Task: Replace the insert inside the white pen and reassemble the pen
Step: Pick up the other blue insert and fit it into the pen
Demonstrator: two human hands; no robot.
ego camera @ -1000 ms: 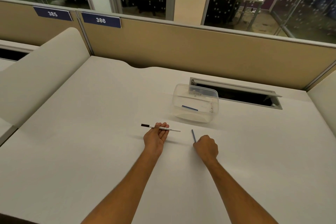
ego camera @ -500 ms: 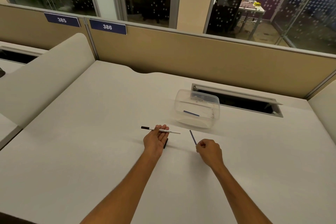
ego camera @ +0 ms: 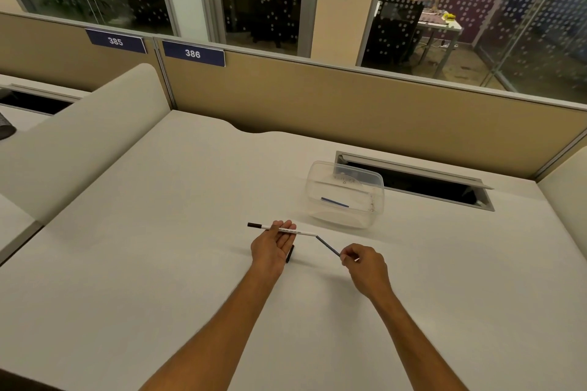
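— Beyond the tan partition (ego camera: 349,111) we see glass walls and dim offices; our own business is on the pale desk (ego camera: 158,247), which carries little besides a clear plastic tub (ego camera: 345,195). Why is the white pen (ego camera: 287,231) held level like that?

— Our left hand (ego camera: 272,247) lies palm up, and the pen rests across the fingers (ego camera: 286,229), which are only loosely curled; whether the thumb presses it we cannot tell. We'd judge the level hold keeps the open end steady and facing right, toward the other hand. The dark end points left.

— And the right hand (ego camera: 365,267)?

— It pinches the blue insert (ego camera: 327,246) near its rear end, between fingertips. The insert slants up and left, its tip right at the pen's open mouth. Whether it has entered the barrel we cannot make out.

— So we are at the threading step?

— That is our reading. The insert stands at an angle to the barrel, so we think it has to be brought into line before it will slide in.

— What about the small dark piece (ego camera: 289,253) beside the left hand?

— It lies on the desk, just at the palm's edge; probably a cap or end part, kept near for reassembly.

— And the blue stick (ego camera: 335,202) in the tub?

— Likely the other insert, set apart so the two are not confused.
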